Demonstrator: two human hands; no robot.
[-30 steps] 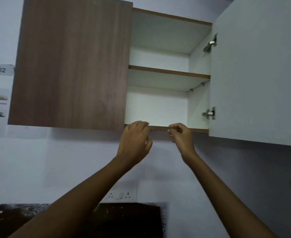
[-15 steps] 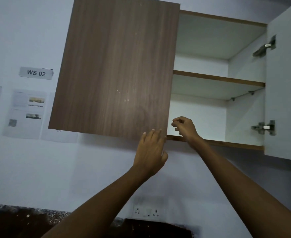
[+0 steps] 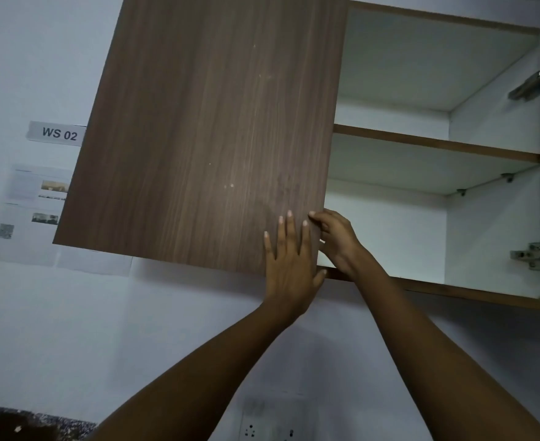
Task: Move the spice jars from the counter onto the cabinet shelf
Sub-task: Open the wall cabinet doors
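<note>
- Spice jars: none in view, so none shelved yet.
- Brown wood-grain cabinet door (image 3: 211, 132): closed half, likely opening next.
- White, brown-edged cabinet shelf (image 3: 437, 146): bare.
- Hands: left hand (image 3: 289, 272) has risen flat onto the door, fingers straight; right hand (image 3: 338, 241) now curls round its edge.

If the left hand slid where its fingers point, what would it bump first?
Probably nothing: the left hand lies flat on the brown wood-grain cabinet door, fingers pointing up, with only bare door face above them.

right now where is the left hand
In the head view the left hand lies flat on the lower right corner of the cabinet door, beside the right hand.
</note>
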